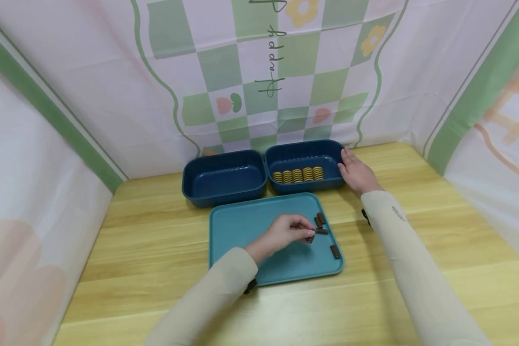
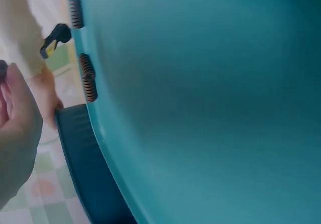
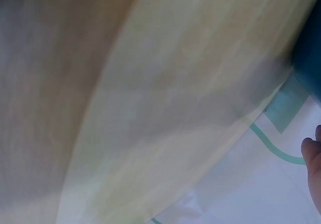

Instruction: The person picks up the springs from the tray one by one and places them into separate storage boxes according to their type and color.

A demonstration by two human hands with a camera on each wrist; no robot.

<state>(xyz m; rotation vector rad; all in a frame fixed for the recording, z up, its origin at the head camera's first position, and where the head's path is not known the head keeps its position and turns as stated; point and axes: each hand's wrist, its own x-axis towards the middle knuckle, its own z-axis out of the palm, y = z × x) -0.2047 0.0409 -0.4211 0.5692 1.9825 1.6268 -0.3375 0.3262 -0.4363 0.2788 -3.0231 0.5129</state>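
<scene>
In the head view my left hand is over the right part of a teal tray, its thumb and fingers pinching a small dark brown ribbed piece. More brown ribbed pieces lie along the tray's right side, two of them close to the fingertips. My right hand rests against the right end of a dark blue box, fingers fairly straight at its rim. Inside that box, a row of yellow-and-dark striped pieces lines the near side. Only part of the right hand shows in the right wrist view.
A second dark blue box with nothing in it stands left of the first, touching or nearly so. Both are behind the tray on a wooden table. A patterned cloth hangs behind the table.
</scene>
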